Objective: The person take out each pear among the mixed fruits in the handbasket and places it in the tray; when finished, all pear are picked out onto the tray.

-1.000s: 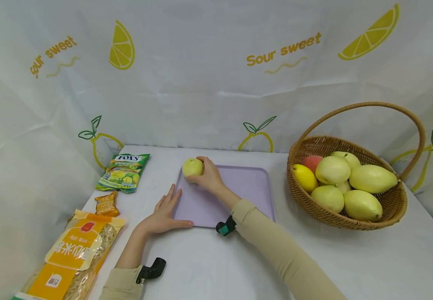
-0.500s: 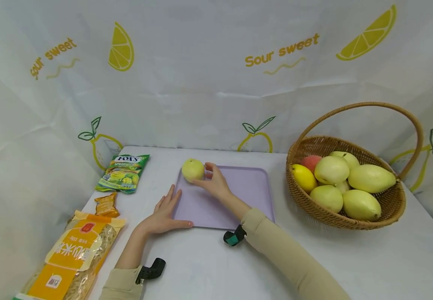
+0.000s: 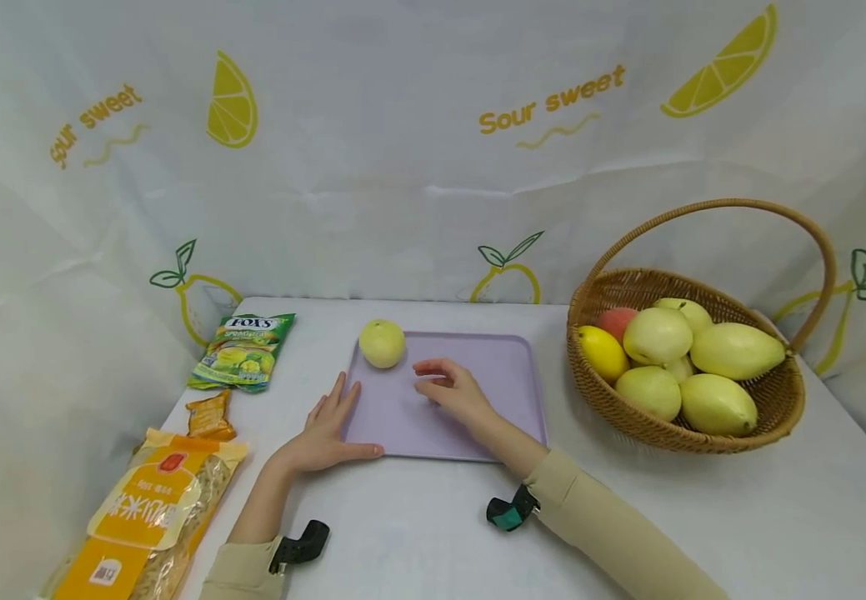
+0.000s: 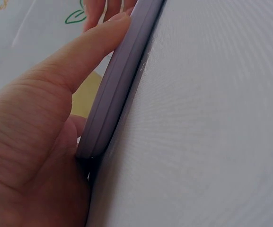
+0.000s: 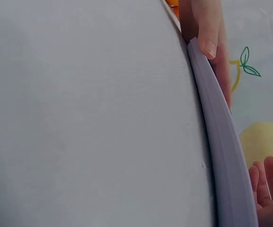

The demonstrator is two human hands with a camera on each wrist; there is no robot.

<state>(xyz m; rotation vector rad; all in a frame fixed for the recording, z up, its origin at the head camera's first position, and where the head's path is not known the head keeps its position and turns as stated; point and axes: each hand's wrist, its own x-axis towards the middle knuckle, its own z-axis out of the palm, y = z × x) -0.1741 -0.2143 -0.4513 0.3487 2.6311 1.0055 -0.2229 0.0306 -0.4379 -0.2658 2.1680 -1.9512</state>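
A round, pale yellow-green pear point(image 3: 382, 343) sits in the far left corner of the lilac tray point(image 3: 478, 400). My left hand point(image 3: 325, 433) lies at the tray's near left corner, thumb along the front edge and fingers spread along the left side. In the left wrist view that thumb touches the tray's rim point(image 4: 119, 80). Over the middle of the tray, my right hand point(image 3: 457, 393) holds nothing, its fingers loosely bent and apart from the pear. The right wrist view catches only part of these right fingers, near the pear point(image 5: 261, 142).
A wicker basket point(image 3: 628, 421) with a tall handle stands at the right, holding several pale fruits, a lemon point(image 3: 602, 354) and a red fruit point(image 3: 616, 322). Along the left lie a green candy bag point(image 3: 243, 352), a small orange packet point(image 3: 210, 415) and a large orange-and-clear food bag point(image 3: 151, 508).
My right hand has let go of the pear and drawn back to the right and nearer to me. The pear stays in the tray's corner; my left hand keeps its place.
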